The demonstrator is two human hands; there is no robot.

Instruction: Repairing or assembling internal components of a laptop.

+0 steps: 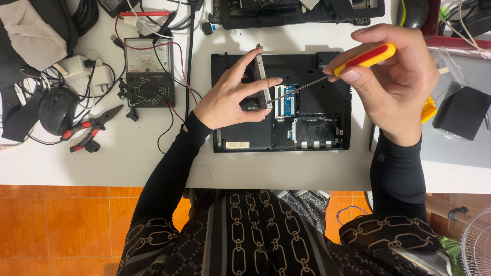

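Note:
A black laptop (pixel 327 76) lies upside down on the white table, its bottom cover off, with a blue memory module (pixel 289 99) showing inside. My left hand (pixel 230 97) holds a thin silver drive (pixel 261 76) tilted up on its edge above the laptop's open bay. My right hand (pixel 396 76) grips a screwdriver (pixel 365 57) with a yellow and red handle. Its metal shaft slants down to the left, and the tip points at the drive's side near the memory module.
An analog multimeter (pixel 149 71) with red and black leads sits left of the laptop. Red-handled pliers (pixel 88 130) and a black mouse (pixel 57 110) lie farther left. A second black laptop (pixel 286 13) is at the back. A black block (pixel 463 112) rests on a grey surface at right.

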